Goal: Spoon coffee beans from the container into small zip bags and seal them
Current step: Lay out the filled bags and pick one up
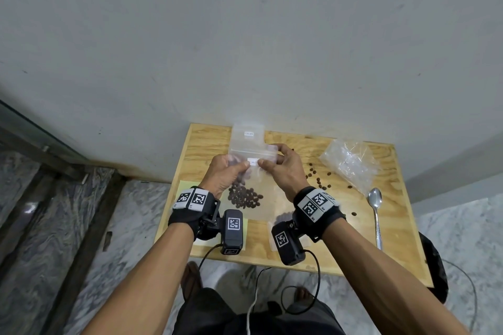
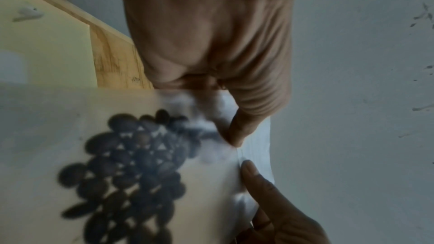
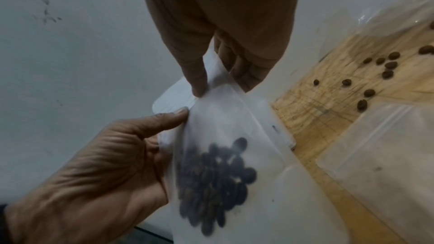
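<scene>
A small clear zip bag [image 1: 251, 185] hangs above the wooden table [image 1: 340, 239], with a clump of coffee beans [image 1: 245, 197] in its lower part. My left hand [image 1: 242, 166] pinches the bag's top edge on the left, thumb in front. My right hand [image 1: 268, 158] pinches the same edge on the right, and the two thumbs nearly meet at a small white label. In the left wrist view the left thumb [image 2: 239, 129] presses on the zip strip [image 2: 256, 147]. The right wrist view shows the beans [image 3: 216, 173] through the plastic. A metal spoon [image 1: 375, 207] lies at the right.
A crumpled clear plastic bag [image 1: 351, 163] lies at the table's back right, with loose beans [image 1: 318, 179] scattered beside it. An empty zip bag [image 1: 249, 134] lies by the wall. Another bag holding beans [image 1: 283, 217] lies under my right wrist. A pale yellow sheet [image 2: 47, 44] lies at the left.
</scene>
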Available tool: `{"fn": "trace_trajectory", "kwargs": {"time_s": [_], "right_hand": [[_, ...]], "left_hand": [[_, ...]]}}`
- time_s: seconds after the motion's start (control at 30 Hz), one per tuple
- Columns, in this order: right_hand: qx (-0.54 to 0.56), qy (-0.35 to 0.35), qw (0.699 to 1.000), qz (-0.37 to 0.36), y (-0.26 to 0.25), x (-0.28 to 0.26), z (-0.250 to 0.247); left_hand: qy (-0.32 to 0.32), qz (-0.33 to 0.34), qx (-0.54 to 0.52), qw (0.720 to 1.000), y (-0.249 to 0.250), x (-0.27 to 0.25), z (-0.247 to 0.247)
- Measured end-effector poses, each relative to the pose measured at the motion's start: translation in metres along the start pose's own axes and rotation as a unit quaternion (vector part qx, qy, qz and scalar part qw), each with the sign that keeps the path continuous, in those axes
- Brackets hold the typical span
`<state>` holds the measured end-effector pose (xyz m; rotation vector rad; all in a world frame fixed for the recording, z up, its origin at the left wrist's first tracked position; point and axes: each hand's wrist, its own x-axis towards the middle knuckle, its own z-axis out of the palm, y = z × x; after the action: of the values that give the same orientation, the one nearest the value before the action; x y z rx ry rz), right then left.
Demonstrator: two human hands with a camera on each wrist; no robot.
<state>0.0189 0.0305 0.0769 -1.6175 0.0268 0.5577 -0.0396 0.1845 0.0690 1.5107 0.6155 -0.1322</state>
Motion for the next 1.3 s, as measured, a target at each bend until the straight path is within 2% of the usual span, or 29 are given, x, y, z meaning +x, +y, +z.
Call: {"fn": "trace_trajectory", "kwargs": {"time_s": [0.17,0.33,0.47,0.53,0.6,0.7,0.83,0.97,1.07,1.13,1.23,1.3], "right_hand": [[0.032,0.011,0.999,0.037,0.007,0.003,-0.003],[0.015,-0.069,0.993,0.097,0.031,-0.001,-0.006],[-0.001,-0.019,0.995,0.100,0.037,0.023,0.003],[-0.027,0.012,0.994,0.106,0.035,0.047,0.009],[-0.070,0.032,0.991,0.108,0.034,0.072,0.015],[-0.140,0.058,0.982,0.114,0.033,0.098,0.023],[-0.199,0.057,0.971,0.122,0.037,0.113,0.025],[-0.236,0.056,0.965,0.104,0.035,0.101,0.006],[-0.333,0.061,0.939,0.058,0.034,0.072,-0.022],[-0.413,0.042,0.908,0.052,0.041,0.046,-0.038],[-0.531,-0.002,0.841,0.099,0.056,0.010,-0.048],[-0.551,-0.011,0.821,0.147,0.067,-0.009,-0.048]], "left_hand": [[0.007,-0.016,0.022,1.000,-0.003,0.016,0.000],[0.033,-0.040,-0.022,0.998,0.004,0.038,-0.007],[0.070,-0.002,0.005,0.998,0.016,0.047,-0.006],[0.096,0.032,0.109,0.989,0.012,0.051,-0.008],[0.102,0.084,0.262,0.956,0.003,0.052,-0.010],[0.026,0.147,0.440,0.886,-0.014,0.049,-0.006],[-0.085,0.102,0.571,0.810,-0.034,0.049,0.002],[-0.108,0.056,0.612,0.782,-0.043,0.055,0.008],[-0.103,0.047,0.624,0.773,-0.046,0.056,0.011],[-0.101,0.044,0.627,0.771,-0.046,0.057,0.013],[-0.098,0.035,0.630,0.770,-0.045,0.057,0.015],[-0.101,0.029,0.634,0.766,-0.045,0.059,0.015]]}}
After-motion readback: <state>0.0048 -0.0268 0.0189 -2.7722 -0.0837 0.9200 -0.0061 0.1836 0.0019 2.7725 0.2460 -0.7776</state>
